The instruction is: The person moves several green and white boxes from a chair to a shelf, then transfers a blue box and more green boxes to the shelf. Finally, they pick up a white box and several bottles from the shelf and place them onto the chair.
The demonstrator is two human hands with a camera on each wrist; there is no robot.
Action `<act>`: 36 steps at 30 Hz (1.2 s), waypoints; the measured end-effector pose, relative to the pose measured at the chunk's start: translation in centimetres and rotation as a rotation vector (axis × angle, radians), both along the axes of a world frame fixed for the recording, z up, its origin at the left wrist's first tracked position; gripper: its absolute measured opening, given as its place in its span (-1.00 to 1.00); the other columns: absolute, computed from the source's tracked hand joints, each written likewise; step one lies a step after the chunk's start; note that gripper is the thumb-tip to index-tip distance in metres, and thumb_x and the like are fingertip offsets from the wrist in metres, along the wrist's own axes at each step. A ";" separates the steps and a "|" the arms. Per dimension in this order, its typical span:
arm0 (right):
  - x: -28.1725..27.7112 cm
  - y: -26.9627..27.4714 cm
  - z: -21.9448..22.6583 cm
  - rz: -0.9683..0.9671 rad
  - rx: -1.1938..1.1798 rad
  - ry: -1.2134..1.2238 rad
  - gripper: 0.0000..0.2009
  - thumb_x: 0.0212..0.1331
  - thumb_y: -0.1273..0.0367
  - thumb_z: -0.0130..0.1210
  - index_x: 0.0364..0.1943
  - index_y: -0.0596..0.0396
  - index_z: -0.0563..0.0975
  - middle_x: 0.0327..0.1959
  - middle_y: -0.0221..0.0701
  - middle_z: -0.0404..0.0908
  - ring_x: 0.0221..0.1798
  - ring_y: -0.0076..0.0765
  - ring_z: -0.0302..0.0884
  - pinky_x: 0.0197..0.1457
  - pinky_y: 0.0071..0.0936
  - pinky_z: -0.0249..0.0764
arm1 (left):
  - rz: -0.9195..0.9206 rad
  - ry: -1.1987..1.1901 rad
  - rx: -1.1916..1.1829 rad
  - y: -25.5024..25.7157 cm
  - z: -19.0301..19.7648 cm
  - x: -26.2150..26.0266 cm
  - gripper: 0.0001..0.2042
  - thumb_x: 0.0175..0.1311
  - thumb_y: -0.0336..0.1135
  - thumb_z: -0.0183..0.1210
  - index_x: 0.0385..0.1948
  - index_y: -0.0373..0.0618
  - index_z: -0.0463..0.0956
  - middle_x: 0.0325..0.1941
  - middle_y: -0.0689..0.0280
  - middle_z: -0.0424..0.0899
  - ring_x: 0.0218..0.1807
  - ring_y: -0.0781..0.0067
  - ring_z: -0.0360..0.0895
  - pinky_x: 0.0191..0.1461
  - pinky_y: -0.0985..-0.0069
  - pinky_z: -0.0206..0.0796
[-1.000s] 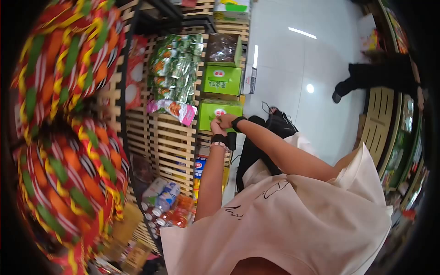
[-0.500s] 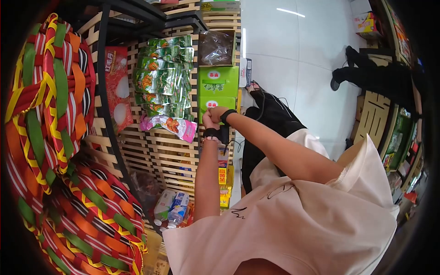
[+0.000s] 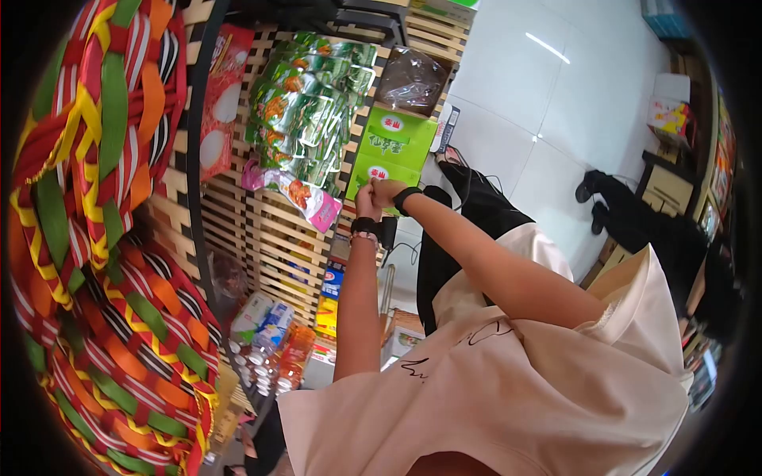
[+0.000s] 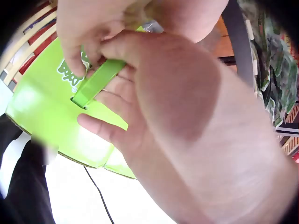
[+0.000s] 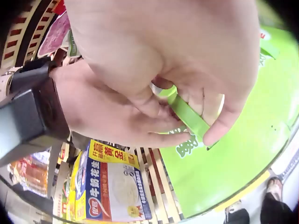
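Both hands meet at a bright green carton [image 3: 406, 176] on the slatted shelf. A flat green strap handle [image 4: 99, 83] arches out of a slot in its printed face. My left hand [image 3: 366, 204] has its thumb over the strap in the left wrist view, with its fingers beneath and beside it. From the other side my right hand [image 3: 387, 193] holds the strap between thumb and fingers, fingertips close to the carton's face [image 5: 252, 135]. The strap's far end is hidden under the hands. Black bands circle both wrists.
Another green carton [image 3: 390, 141] and a box of clear plastic wrap [image 3: 411, 82] stand beyond. Green snack packets [image 3: 309, 119] and a pink packet [image 3: 313, 206] lie alongside. Woven baskets [image 3: 119, 159] rise at left. A yellow-blue box [image 5: 114, 186] sits nearby. Another person's dark-clothed legs [image 3: 643, 222] show at right.
The head view has shifted and tilted, so shelf and baskets sit differently in it. Both hands stay at the green carton's handle.
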State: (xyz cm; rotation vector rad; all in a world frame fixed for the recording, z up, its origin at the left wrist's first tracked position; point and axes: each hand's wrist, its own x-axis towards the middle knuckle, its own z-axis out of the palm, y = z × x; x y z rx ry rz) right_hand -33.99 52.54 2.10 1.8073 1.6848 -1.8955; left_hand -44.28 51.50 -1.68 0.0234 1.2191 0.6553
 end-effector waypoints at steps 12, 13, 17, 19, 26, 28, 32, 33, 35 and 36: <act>15.5 -3.4 -4.4 0.231 0.243 -0.221 -0.70 -0.13 0.27 -0.25 -0.51 0.20 0.44 -0.41 -0.07 0.40 -0.27 -0.08 0.35 -0.23 -0.32 0.26 | 0.270 0.220 0.014 -10.3 6.9 2.0 -0.66 -0.05 -0.17 -0.11 -0.19 -0.05 0.25 -0.26 0.36 0.36 -0.20 0.49 0.27 -0.17 0.56 0.08; 17.6 -3.6 -3.8 0.318 0.120 -0.340 -0.68 -0.13 0.23 -0.24 -0.49 0.19 0.44 -0.40 -0.10 0.41 -0.27 -0.08 0.34 -0.21 -0.32 0.25 | 0.230 0.241 0.037 -12.4 7.9 2.3 -0.67 -0.07 -0.15 -0.07 -0.24 -0.08 0.28 -0.29 0.35 0.38 -0.18 0.47 0.28 -0.12 0.55 0.06; 23.5 -7.4 -9.9 0.469 0.001 -0.593 -0.60 -0.19 0.13 -0.15 -0.28 0.09 0.39 -0.17 -0.19 0.31 -0.09 -0.13 0.23 -0.04 -0.40 0.16 | 0.404 0.248 0.104 -23.0 5.5 1.9 -0.64 -0.03 -0.14 -0.09 -0.21 -0.16 0.29 -0.21 0.29 0.39 -0.18 0.50 0.32 -0.11 0.55 0.12; 22.2 -8.5 -7.5 0.503 0.188 -0.650 -0.63 -0.20 0.18 -0.13 -0.31 0.13 0.40 -0.20 -0.15 0.33 -0.08 -0.13 0.23 -0.05 -0.39 0.17 | 0.557 0.265 -0.098 -27.1 7.5 1.5 -0.67 -0.04 -0.13 -0.10 -0.24 -0.05 0.31 -0.24 0.33 0.41 -0.24 0.53 0.35 -0.22 0.57 0.18; 5.2 -10.9 0.0 0.746 0.469 -0.183 -0.76 -0.25 0.26 -0.11 -0.51 0.09 0.47 -0.55 -0.22 0.46 -0.44 -0.20 0.42 -0.34 -0.44 0.32 | 1.223 0.352 -0.313 -47.0 7.5 1.4 -0.78 -0.04 -0.23 -0.10 -0.34 -0.06 0.33 -0.35 0.36 0.43 -0.35 0.52 0.37 -0.31 0.60 0.20; 0.2 -14.5 0.7 0.593 0.368 -0.013 -0.79 -0.23 0.27 -0.11 -0.52 0.06 0.47 -0.62 -0.28 0.47 -0.51 -0.28 0.43 -0.41 -0.46 0.33 | 1.305 0.327 -0.358 -52.5 6.8 2.3 -0.78 -0.04 -0.25 -0.13 -0.33 -0.04 0.32 -0.39 0.38 0.45 -0.38 0.53 0.36 -0.30 0.59 0.18; -6.6 -23.3 1.6 0.752 0.287 0.286 -0.83 -0.18 0.30 -0.10 -0.54 0.04 0.47 -0.62 -0.36 0.48 -0.55 -0.43 0.43 -0.43 -0.51 0.32 | 1.473 0.324 -0.402 -61.4 6.3 5.2 -0.78 -0.05 -0.25 -0.14 -0.34 -0.04 0.33 -0.38 0.36 0.46 -0.40 0.52 0.37 -0.38 0.60 0.18; -7.9 -25.5 -0.5 0.817 0.218 0.261 -0.83 -0.15 0.35 -0.07 -0.46 0.13 0.44 -0.60 -0.38 0.46 -0.56 -0.52 0.40 -0.53 -0.62 0.33 | 1.541 0.303 -0.409 -63.3 6.3 6.0 -0.77 -0.05 -0.26 -0.14 -0.33 -0.04 0.33 -0.37 0.34 0.46 -0.43 0.51 0.37 -0.40 0.59 0.18; -8.6 -30.8 -1.2 0.974 0.186 0.291 -0.87 -0.13 0.38 -0.10 -0.51 0.12 0.43 -0.61 -0.39 0.45 -0.58 -0.53 0.39 -0.55 -0.60 0.32 | 1.632 0.290 -0.410 -66.8 6.0 7.6 -0.76 -0.04 -0.27 -0.17 -0.32 -0.05 0.33 -0.34 0.33 0.45 -0.39 0.48 0.37 -0.36 0.57 0.18; -8.7 -33.5 -2.1 0.984 0.083 0.211 -0.84 -0.22 0.32 -0.08 -0.51 0.05 0.44 -0.58 -0.32 0.47 -0.49 -0.42 0.41 -0.39 -0.53 0.30 | 1.667 0.294 -0.415 -68.5 5.9 8.6 -0.76 -0.04 -0.27 -0.17 -0.31 -0.06 0.33 -0.33 0.32 0.45 -0.38 0.48 0.37 -0.36 0.57 0.18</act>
